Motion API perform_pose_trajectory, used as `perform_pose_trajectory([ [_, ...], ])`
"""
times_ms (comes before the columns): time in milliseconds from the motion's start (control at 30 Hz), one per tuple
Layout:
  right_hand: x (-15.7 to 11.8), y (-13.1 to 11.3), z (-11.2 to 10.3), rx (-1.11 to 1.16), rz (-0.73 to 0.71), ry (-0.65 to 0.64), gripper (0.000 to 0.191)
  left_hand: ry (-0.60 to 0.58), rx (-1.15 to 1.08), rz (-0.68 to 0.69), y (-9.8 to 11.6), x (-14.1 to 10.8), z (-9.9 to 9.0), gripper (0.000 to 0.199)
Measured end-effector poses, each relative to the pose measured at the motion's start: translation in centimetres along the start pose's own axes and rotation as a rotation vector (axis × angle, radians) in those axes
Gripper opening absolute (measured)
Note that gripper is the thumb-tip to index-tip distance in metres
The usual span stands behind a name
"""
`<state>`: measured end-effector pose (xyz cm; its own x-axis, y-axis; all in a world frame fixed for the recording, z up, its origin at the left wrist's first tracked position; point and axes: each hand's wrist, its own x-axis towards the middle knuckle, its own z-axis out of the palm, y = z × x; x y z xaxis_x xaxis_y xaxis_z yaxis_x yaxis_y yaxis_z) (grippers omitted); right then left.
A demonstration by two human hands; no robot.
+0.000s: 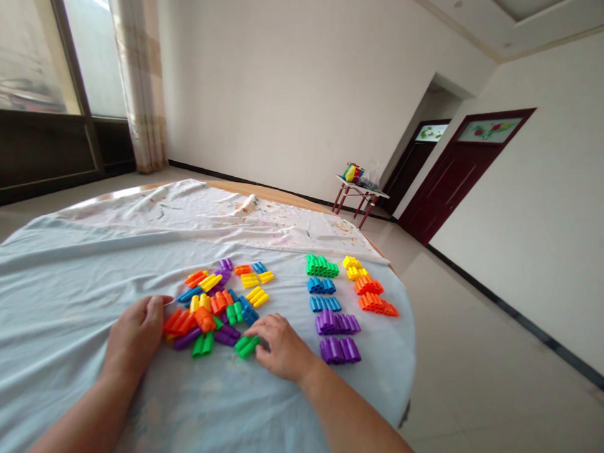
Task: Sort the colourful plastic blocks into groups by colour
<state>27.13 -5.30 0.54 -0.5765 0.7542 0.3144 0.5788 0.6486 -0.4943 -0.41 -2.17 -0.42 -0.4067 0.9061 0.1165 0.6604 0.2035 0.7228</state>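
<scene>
Currently, colour-matched rows of plastic tube blocks (338, 323) lie sorted right of centre, while a mixed pile (213, 303) remains at centre on a pale blue cloth (69, 296). The left hand (136, 333) is curled at the pile's edge, its grip indeterminate; the right hand (281, 347) is open, released, just beside a green block (247, 346).

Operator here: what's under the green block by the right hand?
The green plastic block beside the right hand lies on a pale blue cloth. The cloth hides whatever is beneath it, so the table surface there cannot be seen.
</scene>
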Motion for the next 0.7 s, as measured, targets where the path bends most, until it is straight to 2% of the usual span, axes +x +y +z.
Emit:
perform_pose_trajectory([
  [67,-0.2,0.2,0.1,-0.003,0.025,0.067,0.042,-0.010,-0.009,-0.009,-0.2,0.3,0.1,0.049],
  [167,-0.4,0.1,0.7,-0.010,0.094,0.132,0.038,-0.022,-0.006,-0.027,-0.5,0.6,0.3,0.049],
  [267,-0.3,-0.2,1.2,-0.040,0.145,0.109,0.041,-0.038,0.001,-0.051,-0.7,0.9,0.3,0.050],
  [367,-0.1,-0.3,1.2,-0.054,0.137,0.083,0.036,-0.068,0.001,-0.069,-0.7,1.0,0.2,0.051],
  [467,-0.2,-0.2,0.8,-0.055,0.133,0.118,0.042,-0.078,0.014,-0.071,-1.1,1.1,0.3,0.052],
  [533,-0.3,-0.1,0.7,-0.054,0.164,0.128,0.047,-0.070,0.019,-0.081,-1.7,1.4,0.5,0.052],
  [633,-0.4,0.1,0.7,-0.032,0.197,0.094,0.043,-0.031,0.022,-0.087,-3.5,2.2,1.3,0.052],
  [700,-0.5,0.2,0.7,-0.004,0.189,0.084,0.040,0.037,0.057,-0.032,-5.0,3.0,2.1,0.050],
])
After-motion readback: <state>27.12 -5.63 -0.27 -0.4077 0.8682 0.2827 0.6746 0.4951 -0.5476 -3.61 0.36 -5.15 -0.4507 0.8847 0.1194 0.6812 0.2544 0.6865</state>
